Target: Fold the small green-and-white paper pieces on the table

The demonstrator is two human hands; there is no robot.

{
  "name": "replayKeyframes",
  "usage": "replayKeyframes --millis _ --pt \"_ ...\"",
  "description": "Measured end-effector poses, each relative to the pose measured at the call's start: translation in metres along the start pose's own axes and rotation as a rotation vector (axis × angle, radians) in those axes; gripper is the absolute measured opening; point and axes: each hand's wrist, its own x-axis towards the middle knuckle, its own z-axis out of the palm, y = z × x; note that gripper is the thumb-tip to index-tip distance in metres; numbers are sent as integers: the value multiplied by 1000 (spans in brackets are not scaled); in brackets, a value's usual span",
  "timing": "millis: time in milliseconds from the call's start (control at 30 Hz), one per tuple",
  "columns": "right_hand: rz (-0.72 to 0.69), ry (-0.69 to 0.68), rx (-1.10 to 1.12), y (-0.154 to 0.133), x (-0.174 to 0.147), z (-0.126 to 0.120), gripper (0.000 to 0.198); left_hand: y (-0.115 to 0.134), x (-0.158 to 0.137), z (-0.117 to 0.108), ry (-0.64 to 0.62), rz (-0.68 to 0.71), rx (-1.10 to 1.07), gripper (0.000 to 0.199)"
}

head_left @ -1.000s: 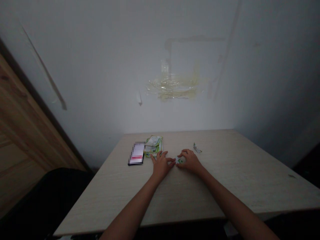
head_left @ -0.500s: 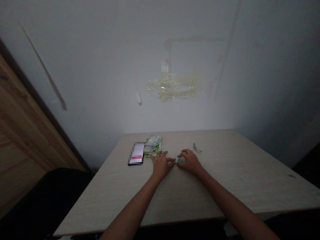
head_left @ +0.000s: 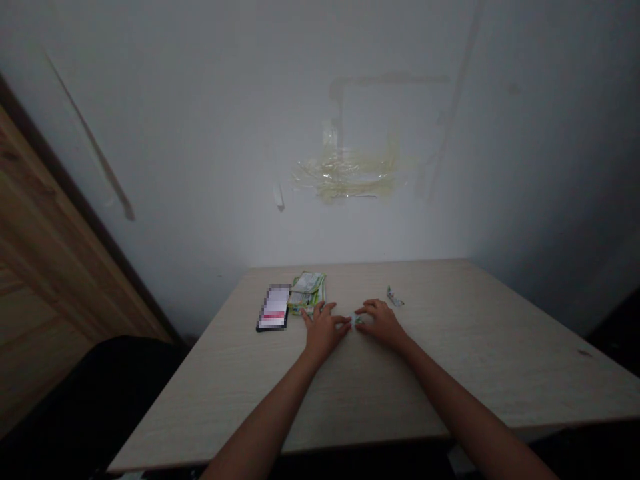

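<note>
One green-white piece (head_left: 357,319), its long axis too hidden to tell, is pinched by the left hand (head_left: 323,329), grip unclear at the right hand (head_left: 384,324).

Sm. wht./grn. scrap (head_left: 355,320), approx. 5 o'clock from view ctr., betw. fingertips, left hand (head_left: 323,329) at its 9 o'clock, right hand (head_left: 384,323) at its 3, partly hidden, exact shape & folds unclear

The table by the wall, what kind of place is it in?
Probably a plain indoor room, perhaps at home or an office: a pale table against a wall, shiny tape on that wall, and wooden boards beside it.
</note>
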Motion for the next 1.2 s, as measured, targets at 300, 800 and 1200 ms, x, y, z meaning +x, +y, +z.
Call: replayKeyframes --millis 300,800,1200 --pt "-10 30 64 10 3 6 13 -1 0 6 40 9 -5 24" --pt "83 72 -8 -3 5 4 18 -2 2 5 11 11 -32 25" --pt "98 143 -4 -4 6 9 17 -3 1 5 0 31 -22 25"
